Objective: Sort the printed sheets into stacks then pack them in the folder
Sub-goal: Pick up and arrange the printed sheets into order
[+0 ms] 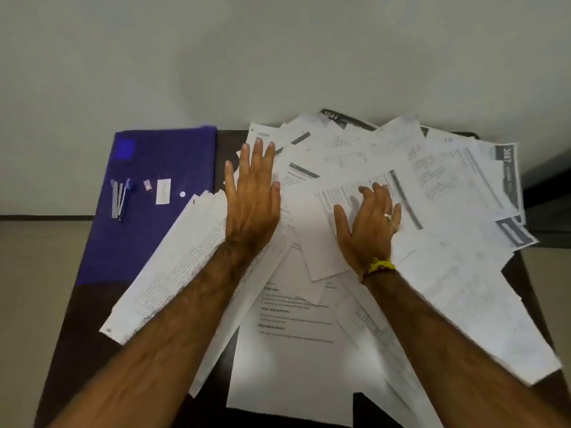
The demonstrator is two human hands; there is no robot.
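Both hands flat on loose sheets (355, 168): left hand (251, 199) fingers straight, right hand (370, 220) fingers slightly curled, grasping nothing. Folder (154, 193) lies left, nearer left hand.

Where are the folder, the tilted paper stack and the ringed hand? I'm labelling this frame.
folder (160, 168): head view, middle of its blue cover.
tilted paper stack (173, 267): head view, its top sheet.
right hand (370, 223): head view, back of the hand, beside the ring.

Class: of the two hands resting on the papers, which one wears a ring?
The right hand: a ring on one finger, yellow band at its wrist. The left hand is bare.
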